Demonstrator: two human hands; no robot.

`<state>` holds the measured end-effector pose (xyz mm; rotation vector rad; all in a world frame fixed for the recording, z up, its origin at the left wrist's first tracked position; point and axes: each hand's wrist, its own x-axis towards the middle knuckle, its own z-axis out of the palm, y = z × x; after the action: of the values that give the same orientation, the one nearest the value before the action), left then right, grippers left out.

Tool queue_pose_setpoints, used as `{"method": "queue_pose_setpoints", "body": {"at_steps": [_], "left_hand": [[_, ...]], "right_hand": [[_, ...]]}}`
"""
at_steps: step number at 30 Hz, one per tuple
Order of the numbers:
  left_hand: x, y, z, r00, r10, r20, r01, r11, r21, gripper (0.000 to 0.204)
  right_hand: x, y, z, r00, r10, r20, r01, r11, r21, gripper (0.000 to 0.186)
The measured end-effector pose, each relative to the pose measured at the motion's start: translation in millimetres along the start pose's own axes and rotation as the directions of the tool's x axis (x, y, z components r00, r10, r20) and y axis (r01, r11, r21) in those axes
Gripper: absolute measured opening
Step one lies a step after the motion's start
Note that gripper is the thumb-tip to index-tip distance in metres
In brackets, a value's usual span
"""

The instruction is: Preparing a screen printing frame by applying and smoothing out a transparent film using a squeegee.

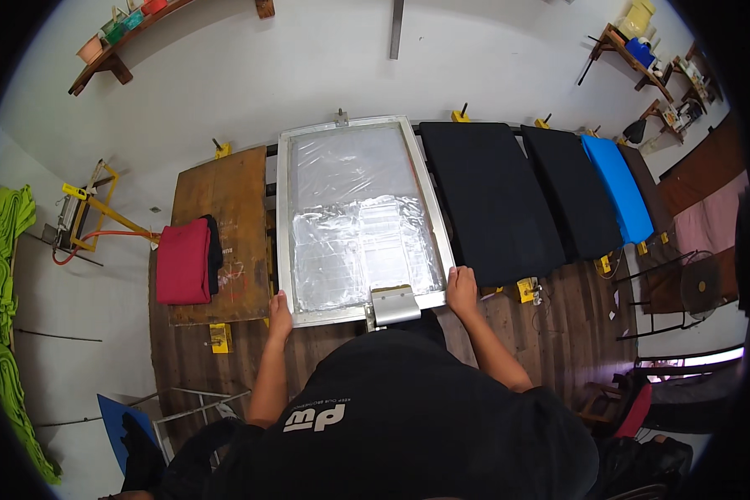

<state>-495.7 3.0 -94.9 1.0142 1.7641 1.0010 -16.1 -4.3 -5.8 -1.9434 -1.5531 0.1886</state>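
Note:
A screen printing frame (284, 208) with a pale metal rim lies before me on the long printing bench. Its mesh (350, 167) is pale grey and glossy, with a shinier, wrinkled patch of film or tape over the nearer half. My left hand (281, 317) is closed round the near left corner. At the near right corner, my right hand (462, 290) grips the rim, thumb on top. Between them, a silver metal bracket-like piece (396, 306) sits over the near edge. The undersides of both hands' fingers are hidden by the frame.
Left of the frame is a wooden board (217, 183) bearing folded red cloth (183, 262) and black cloth. Rightward stand black-covered boards (487, 196) and a blue one (621, 192). Yellow clamps (219, 338) jut from the bench edges. Green cloths (4, 283) hang far left.

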Motion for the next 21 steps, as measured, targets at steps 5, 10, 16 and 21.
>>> {"method": "queue_pose_setpoints", "body": {"at_steps": [5, 10, 16, 21], "left_hand": [[1, -4, 3, 0.996, 0.09, -0.016, -0.087, 0.987, 0.136, 0.048], [-7, -2, 14, 0.96, 0.259, -0.111, -0.222, 0.937, 0.269, 0.039], [-19, 27, 15, 0.951, 0.261, -0.167, -0.198, 0.927, 0.32, 0.034], [-32, 50, 20, 0.887, 0.358, -0.29, -0.279, 0.918, 0.281, 0.031]], "right_hand": [[0, 6, 7, 0.999, -0.033, 0.001, 0.033, 0.997, -0.065, 0.025], [-6, 5, 16, 0.999, 0.031, -0.021, -0.033, 0.996, -0.081, 0.024], [-8, -7, 15, 0.991, 0.032, -0.132, -0.021, 0.997, 0.081, 0.021], [-7, -7, 6, 0.997, 0.017, -0.076, -0.018, 1.0, -0.006, 0.019]]}}
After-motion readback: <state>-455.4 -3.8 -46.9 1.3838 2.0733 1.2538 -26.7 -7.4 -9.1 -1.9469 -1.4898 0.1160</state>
